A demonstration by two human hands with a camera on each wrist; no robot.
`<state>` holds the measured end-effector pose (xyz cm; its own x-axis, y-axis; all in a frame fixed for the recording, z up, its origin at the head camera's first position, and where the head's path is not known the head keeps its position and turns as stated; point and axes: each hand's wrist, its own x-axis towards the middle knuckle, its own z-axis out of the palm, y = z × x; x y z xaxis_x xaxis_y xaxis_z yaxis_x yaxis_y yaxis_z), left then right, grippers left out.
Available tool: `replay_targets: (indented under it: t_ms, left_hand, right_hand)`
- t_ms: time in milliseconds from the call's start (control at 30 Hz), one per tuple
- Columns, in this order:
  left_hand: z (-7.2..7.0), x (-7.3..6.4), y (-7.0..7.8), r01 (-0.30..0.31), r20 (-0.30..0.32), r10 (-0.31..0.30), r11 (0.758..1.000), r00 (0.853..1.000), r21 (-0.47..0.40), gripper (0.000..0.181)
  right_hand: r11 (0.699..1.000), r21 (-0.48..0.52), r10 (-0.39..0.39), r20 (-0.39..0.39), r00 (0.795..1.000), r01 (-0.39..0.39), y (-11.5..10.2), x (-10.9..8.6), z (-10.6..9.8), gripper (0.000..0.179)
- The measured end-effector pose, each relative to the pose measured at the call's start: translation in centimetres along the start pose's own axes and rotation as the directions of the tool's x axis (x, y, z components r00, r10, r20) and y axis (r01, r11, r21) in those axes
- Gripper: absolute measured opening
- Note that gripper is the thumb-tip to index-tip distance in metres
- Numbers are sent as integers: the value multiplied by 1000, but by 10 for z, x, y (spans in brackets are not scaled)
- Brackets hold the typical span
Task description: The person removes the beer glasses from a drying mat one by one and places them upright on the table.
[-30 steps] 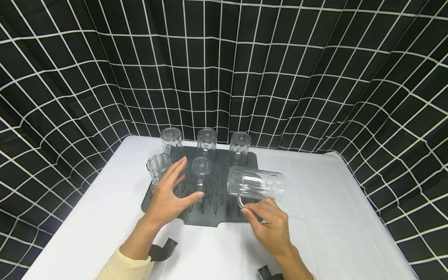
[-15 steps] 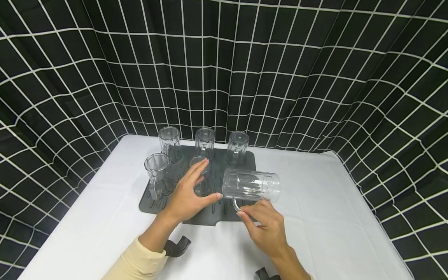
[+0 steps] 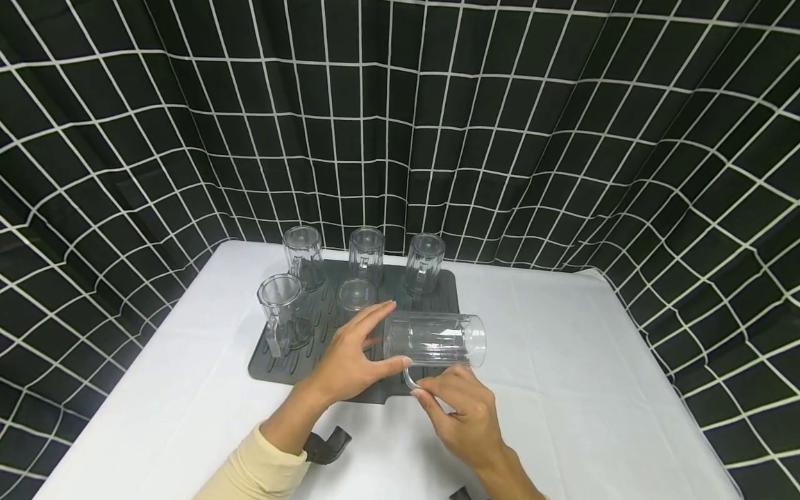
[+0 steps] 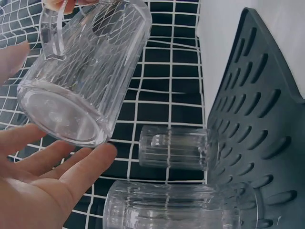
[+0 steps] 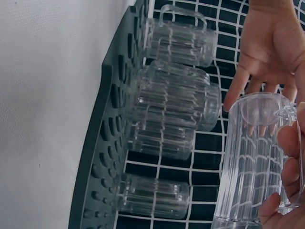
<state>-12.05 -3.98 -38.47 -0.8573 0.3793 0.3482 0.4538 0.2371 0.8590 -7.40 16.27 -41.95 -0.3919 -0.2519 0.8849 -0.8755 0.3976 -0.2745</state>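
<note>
My right hand grips the handle of a clear glass mug, which lies sideways in the air above the mat. The mug's open rim points right and its base points left. My left hand has its fingers spread around the base end, thumb apart from them. In the left wrist view, the fingertips are at the mug's base; firm contact cannot be told. Several similar mugs stand on the dark grey drying mat, seemingly upside down. Among them, the front middle mug is partly hidden by my left hand.
Three mugs line the back of the mat, including the back right mug. Another mug stands at the front left. White cloth covers the table. A black curtain with a white grid surrounds its back and sides.
My left hand has moved right, from above the front mugs to the base of the held mug. My right hand has brought that mug slightly left and nearer to me.
</note>
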Motion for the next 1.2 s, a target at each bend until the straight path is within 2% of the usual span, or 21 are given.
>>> replay_targets:
  t_ms: [167,433,500,567,633,700,733,767,800,867,933,967,1033,1200]
  left_hand:
    - [-1,0,-2,-24,8,24,1000,1000,7,77]
    - [-5,-1,-2,1,-10,-1,1000,1000,-1,71]
    - [-5,-2,-3,3,-27,-3,1000,1000,-14,71]
    - [-5,-2,-3,3,-54,-5,1000,999,-28,71]
    - [-5,-2,-4,7,-89,-10,999,996,-44,70]
    - [-5,-1,-4,8,-126,-16,998,992,-62,70]
    - [-5,-1,-4,9,-142,-19,997,990,-73,70]
    - [-5,-1,-4,11,-155,-25,996,988,-87,69]
    - [-4,-1,-5,12,-167,-29,995,986,-101,69]
    - [-3,-1,-5,12,-187,-35,993,982,-120,69]
    - [-1,-1,-5,7,-206,-33,992,978,-128,70]
    - [0,-1,-6,5,-212,-32,992,977,-129,70]
    - [2,-2,-6,0,-222,-28,992,975,-123,71]
    - [6,-3,-8,-12,-214,-20,989,977,-148,73]
  right_hand:
    - [1000,9,6,15,1000,-6,-1,-1,0,23]
    - [999,34,2,16,1000,-3,-5,4,-2,23]
    - [999,35,5,-21,1000,-4,-6,6,-3,23]
    - [999,33,20,-103,994,-17,-6,8,-4,22]
    - [997,16,81,-201,976,-79,-6,8,-7,25]
    - [980,27,197,-277,940,-197,-7,7,-9,33]
    - [959,37,278,-294,914,-280,-8,6,-10,37]
    - [925,43,372,-293,881,-376,-9,5,-11,38]
    - [881,57,466,-277,840,-470,-11,4,-11,38]
    - [769,81,635,-209,744,-634,-14,2,-10,33]
    - [673,94,739,-128,662,-733,-17,2,-8,22]
    - [640,105,768,-94,633,-761,-18,2,-6,19]
    - [601,145,798,-49,601,-786,-19,3,-4,17]
    - [571,274,812,-55,580,-774,-22,7,-3,16]
